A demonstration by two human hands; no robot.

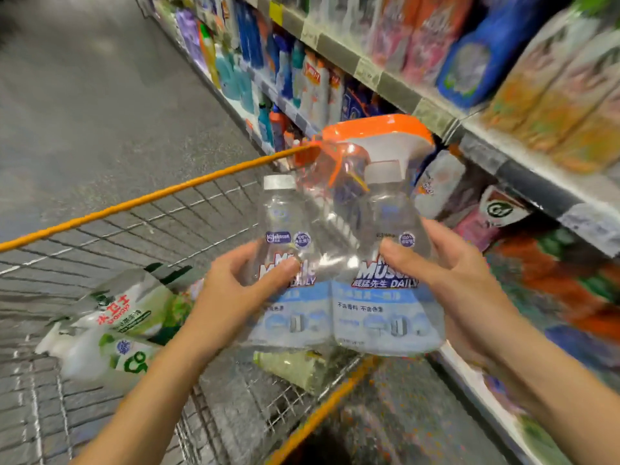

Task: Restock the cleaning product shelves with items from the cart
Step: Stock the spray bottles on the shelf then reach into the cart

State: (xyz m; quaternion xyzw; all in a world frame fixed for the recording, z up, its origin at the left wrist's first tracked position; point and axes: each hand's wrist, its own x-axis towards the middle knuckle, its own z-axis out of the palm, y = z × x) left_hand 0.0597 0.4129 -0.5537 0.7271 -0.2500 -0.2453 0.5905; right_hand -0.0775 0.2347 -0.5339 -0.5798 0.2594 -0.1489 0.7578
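Item: twin pack (pixel 352 297) of two clear spray-cleaner bottles, blue labels, shrink-wrapped together.
Item location: held in the air above the cart's right rim, upright, leaning a bit left, just beside the shelves.
Left hand (pixel 241 290): grip closed on left bottle, thumb across the front label, fingers behind.
Right hand (pixel 459 273): grip closed on right bottle, thumb on front, fingers wrapped round the back.
Tops: left bottle has white cap (pixel 279 182); right has orange-white trigger head (pixel 379 135).
Cart (pixel 134 201): wire mesh, orange rim, under the pack.
In cart: green-white refill pouches (pixel 114 323), lying flat, left of the pack.
Shelves (pixel 402 92): right side, packed with bottles and pouches, blurred.
Floor (pixel 84 95): grey aisle, left.
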